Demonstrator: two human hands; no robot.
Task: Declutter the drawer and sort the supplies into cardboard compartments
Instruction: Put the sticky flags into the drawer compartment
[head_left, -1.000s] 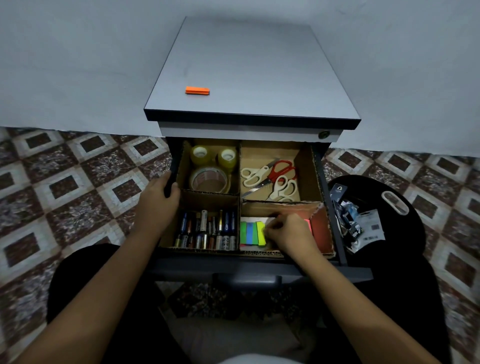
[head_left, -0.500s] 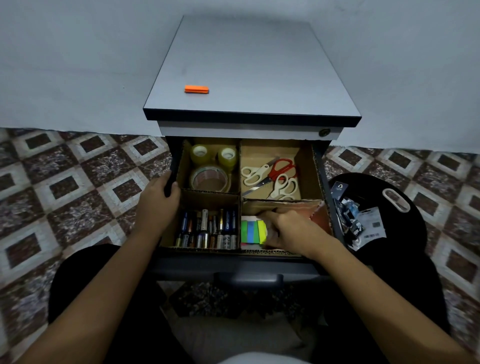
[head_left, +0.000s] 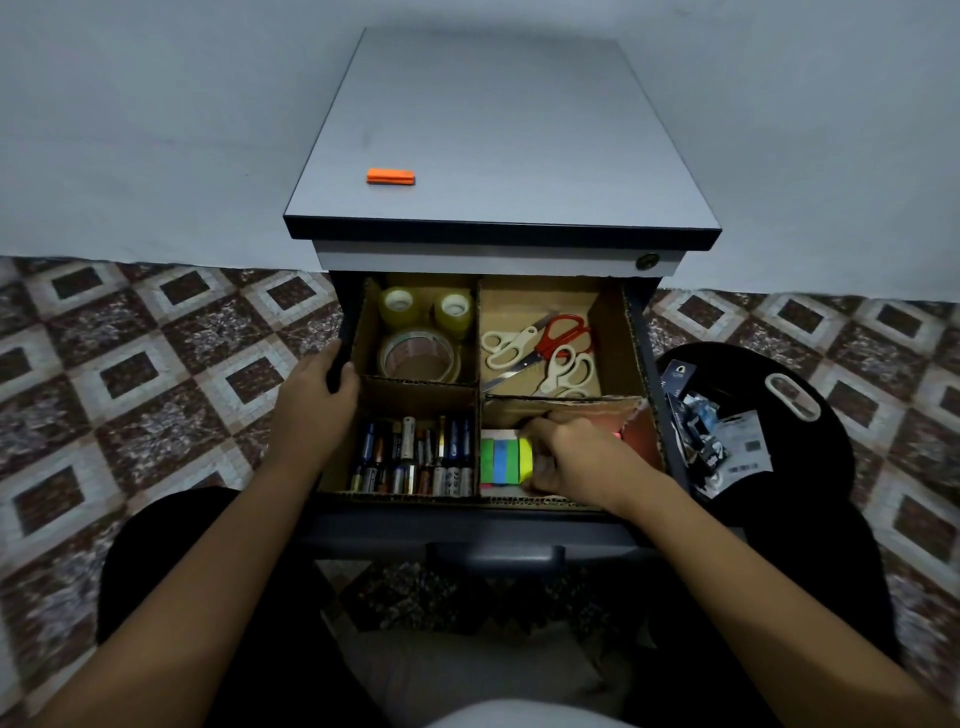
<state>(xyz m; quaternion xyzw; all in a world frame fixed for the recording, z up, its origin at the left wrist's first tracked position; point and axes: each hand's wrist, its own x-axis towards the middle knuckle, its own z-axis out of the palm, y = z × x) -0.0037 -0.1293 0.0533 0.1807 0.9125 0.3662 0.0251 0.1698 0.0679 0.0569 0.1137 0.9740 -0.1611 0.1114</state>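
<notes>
While inside drawer, fingers on notes.

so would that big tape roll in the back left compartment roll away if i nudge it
Probably not: the big tape roll lies hole-up, so it should slide rather than roll. Its open core suggests it's fairly light.

The front-left compartment is filled by batteries; bare floor is left behind the scissors, where entry is limited by the cabinet overhead.
</notes>
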